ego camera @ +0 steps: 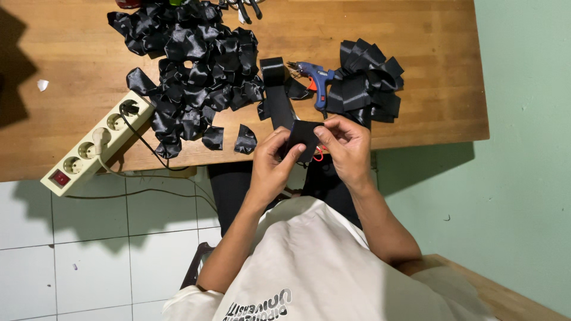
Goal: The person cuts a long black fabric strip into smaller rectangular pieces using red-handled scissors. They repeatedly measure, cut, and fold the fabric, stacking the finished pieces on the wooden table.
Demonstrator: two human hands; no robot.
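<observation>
Both hands hold one small piece of black satin ribbon (303,135) just in front of the wooden table's near edge (428,134). My left hand (269,167) pinches its left side with thumb and fingers. The right side is gripped by my right hand (348,147). A longer black ribbon strip (277,89) lies on the table right behind the held piece. A blue glue gun (318,80) rests beside that strip.
A big heap of folded black ribbon pieces (190,65) covers the table's left middle. Cut ribbon strips (367,83) are piled to the right of the glue gun. A cream power strip (95,142) with a black cable overhangs the near edge. Scissors handles (247,7) show at the top.
</observation>
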